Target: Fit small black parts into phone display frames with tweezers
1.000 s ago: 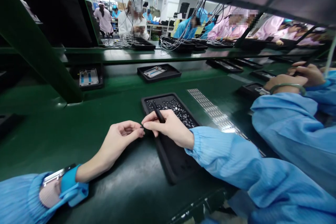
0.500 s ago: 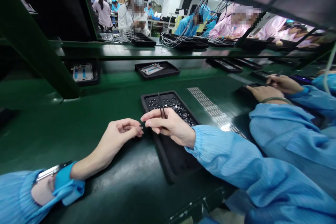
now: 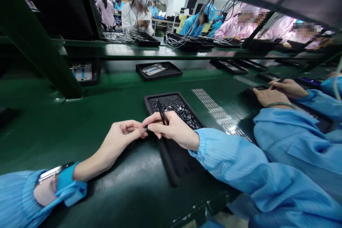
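My left hand (image 3: 124, 133) is closed in a pinch on a small dark part (image 3: 145, 128), too small to name. Right beside it, the fingertips of my right hand (image 3: 169, 128) meet the same part. Black tweezers (image 3: 161, 112) rest in my right hand, tips pointing away over a black tray (image 3: 173, 181). Many tiny black and silver parts (image 3: 184, 114) lie scattered in the tray's far half. My right forearm hides some of the tray's near right side.
A strip sheet of small pieces (image 3: 211, 105) lies right of the tray. Further back, a black tray (image 3: 171, 74) holds a phone frame (image 3: 154, 69); another phone frame (image 3: 82, 72) is behind a green post (image 3: 53, 57). At right, a co-worker's hands (image 3: 278, 96) work close by.
My right fingertips have closed onto the part at my left fingertips. The tweezers have tilted left within my right hand. My left hand has barely moved.
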Available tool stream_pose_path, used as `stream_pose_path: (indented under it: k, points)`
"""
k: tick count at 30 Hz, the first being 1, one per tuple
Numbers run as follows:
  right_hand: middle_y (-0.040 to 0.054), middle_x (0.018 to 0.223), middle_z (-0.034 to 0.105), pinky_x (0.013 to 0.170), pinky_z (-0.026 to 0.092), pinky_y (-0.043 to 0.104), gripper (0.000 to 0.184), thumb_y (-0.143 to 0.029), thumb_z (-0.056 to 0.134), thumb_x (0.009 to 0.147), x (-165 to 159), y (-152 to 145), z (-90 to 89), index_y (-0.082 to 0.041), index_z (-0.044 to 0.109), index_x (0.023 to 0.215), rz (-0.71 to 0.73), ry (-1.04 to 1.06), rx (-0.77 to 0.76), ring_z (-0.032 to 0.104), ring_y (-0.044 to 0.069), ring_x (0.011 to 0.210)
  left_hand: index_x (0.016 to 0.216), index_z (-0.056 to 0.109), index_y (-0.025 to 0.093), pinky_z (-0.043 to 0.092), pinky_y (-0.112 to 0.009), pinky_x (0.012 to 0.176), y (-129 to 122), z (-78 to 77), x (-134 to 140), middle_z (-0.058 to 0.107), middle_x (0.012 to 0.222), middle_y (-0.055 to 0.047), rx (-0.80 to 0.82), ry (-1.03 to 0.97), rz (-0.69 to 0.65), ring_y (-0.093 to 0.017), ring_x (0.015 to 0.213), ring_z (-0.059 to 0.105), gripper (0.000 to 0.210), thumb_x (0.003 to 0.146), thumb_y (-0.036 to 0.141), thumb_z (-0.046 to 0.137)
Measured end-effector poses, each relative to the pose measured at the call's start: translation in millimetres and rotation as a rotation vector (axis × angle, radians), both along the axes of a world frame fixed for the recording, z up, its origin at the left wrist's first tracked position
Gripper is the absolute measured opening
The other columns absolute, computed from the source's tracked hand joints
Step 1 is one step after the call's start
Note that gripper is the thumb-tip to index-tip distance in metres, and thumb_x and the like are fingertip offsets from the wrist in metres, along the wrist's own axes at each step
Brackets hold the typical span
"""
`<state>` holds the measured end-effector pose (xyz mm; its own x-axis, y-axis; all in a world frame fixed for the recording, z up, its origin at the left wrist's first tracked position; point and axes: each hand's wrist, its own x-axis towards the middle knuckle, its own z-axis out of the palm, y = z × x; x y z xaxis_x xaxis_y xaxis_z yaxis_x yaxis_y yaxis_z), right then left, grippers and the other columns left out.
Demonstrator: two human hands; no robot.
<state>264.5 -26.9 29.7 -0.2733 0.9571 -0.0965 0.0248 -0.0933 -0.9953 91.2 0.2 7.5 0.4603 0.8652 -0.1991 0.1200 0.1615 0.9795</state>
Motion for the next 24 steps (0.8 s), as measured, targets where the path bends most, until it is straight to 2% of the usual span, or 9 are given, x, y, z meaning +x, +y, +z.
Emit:
stream_pose_path:
  k: [5,9,14,19,24]
  points:
    - [-0.0060,0.044,0.047,0.043,0.028,0.014,0.014,-0.019,0.058,0.074,1.0,1.2,-2.6,-0.009,0.066,0.081,-0.014,0.043,0.034,0.040,0.001,0.042,0.071,0.069,0.015,0.042,-0.019,0.064,-0.2,0.8,0.7,0.066,0.067,-0.001,0.010,0.009,-0.012,-0.011,0.066,0.057,0.011,0.069,0.027,0.068]
    - [-0.0050,0.044,0.049,0.044,0.031,0.014,0.012,-0.017,0.058,0.072,1.1,0.6,-1.4,-0.008,0.065,0.076,-0.017,0.039,-0.004,0.042,0.002,0.041,0.068,0.068,0.014,0.042,-0.021,0.063,-0.2,2.6,1.2,0.066,0.066,-0.002,0.017,0.028,-0.012,-0.012,0.064,0.057,0.013,0.067,0.027,0.067]
    - [-0.0039,0.047,0.052,0.047,0.038,0.014,0.012,-0.018,0.060,0.073,1.6,0.2,-2.8,-0.007,0.063,0.078,-0.035,-0.104,0.038,0.047,0.003,0.043,0.066,0.066,0.013,0.042,-0.021,0.060,-0.8,4.4,2.5,0.066,0.066,-0.003,0.029,0.043,-0.017,-0.013,0.064,0.057,0.015,0.064,0.028,0.067]
    - [-0.0008,0.067,0.061,0.048,0.044,0.016,0.023,-0.019,0.065,0.071,3.3,1.2,-9.8,-0.010,0.059,0.090,-0.057,-0.188,0.151,0.054,0.005,0.046,0.067,0.065,0.013,0.043,-0.021,0.061,0.3,2.1,1.9,0.065,0.066,-0.003,0.020,0.029,0.008,-0.012,0.064,0.057,0.014,0.062,0.026,0.068]
    - [0.0001,0.061,0.062,0.053,0.045,0.016,0.018,-0.022,0.062,0.076,5.0,2.2,-11.0,-0.010,0.069,0.087,-0.020,-0.305,0.188,0.055,0.005,0.048,0.068,0.067,0.012,0.044,-0.022,0.060,1.1,2.7,2.2,0.065,0.066,-0.003,0.037,0.056,0.002,-0.013,0.063,0.056,0.016,0.062,0.027,0.067]
